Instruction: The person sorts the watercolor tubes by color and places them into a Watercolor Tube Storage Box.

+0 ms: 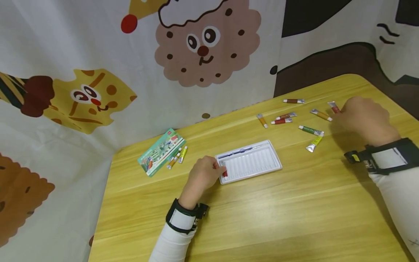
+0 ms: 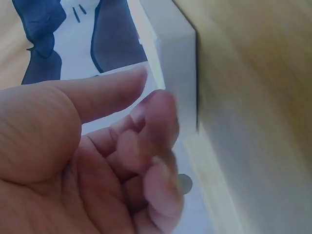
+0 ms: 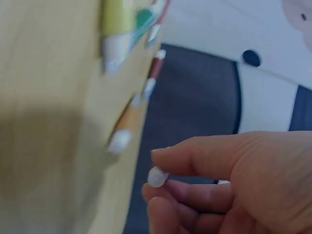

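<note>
My left hand (image 1: 203,173) is at the left end of a white plastic tray (image 1: 276,165), its fingertips over a small red paint tube (image 1: 224,174) lying in the end slot. In the left wrist view, the thumb stands apart from the bent fingers beside the tray's side wall (image 2: 180,73), and no tube shows between them. Over the table's right side, my right hand (image 1: 364,118) pinches another red paint tube (image 1: 334,107) between thumb and fingers. Its white cap (image 3: 157,177) pokes out toward the right wrist camera.
A thin blue paintbrush (image 1: 240,151) lies in the tray's long groove. Left of it is a green printed box (image 1: 158,153) with several small tubes by its edge. Loose tubes, among them a green tube (image 1: 311,130) and a yellow tube (image 1: 314,143), lie right of the tray. A patterned curtain (image 1: 131,65) hangs behind.
</note>
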The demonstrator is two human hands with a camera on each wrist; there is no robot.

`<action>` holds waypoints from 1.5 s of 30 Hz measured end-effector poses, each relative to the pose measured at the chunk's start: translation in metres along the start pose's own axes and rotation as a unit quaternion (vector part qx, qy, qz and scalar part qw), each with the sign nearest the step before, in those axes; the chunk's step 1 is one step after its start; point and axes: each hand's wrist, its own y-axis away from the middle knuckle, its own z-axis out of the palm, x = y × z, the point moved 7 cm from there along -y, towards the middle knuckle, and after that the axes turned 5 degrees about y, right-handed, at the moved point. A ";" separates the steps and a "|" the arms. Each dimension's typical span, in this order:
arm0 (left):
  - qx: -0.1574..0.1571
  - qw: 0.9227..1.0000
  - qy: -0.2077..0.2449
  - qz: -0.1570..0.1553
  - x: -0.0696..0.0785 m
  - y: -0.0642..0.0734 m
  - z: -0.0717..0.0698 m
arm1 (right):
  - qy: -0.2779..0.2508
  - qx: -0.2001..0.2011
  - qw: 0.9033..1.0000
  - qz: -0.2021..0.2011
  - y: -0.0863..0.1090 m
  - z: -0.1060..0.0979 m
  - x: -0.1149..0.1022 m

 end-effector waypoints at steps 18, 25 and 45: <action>0.074 0.980 0.137 0.123 0.038 0.023 -0.013 | -0.115 0.155 0.946 -0.260 0.075 -0.017 -0.145; 0.064 0.972 0.158 0.160 0.051 0.032 -0.012 | -0.140 0.093 0.941 -0.295 0.102 0.007 -0.181; 0.056 0.926 0.337 0.163 0.058 0.033 -0.002 | -0.179 0.086 0.901 -0.386 0.153 0.039 -0.218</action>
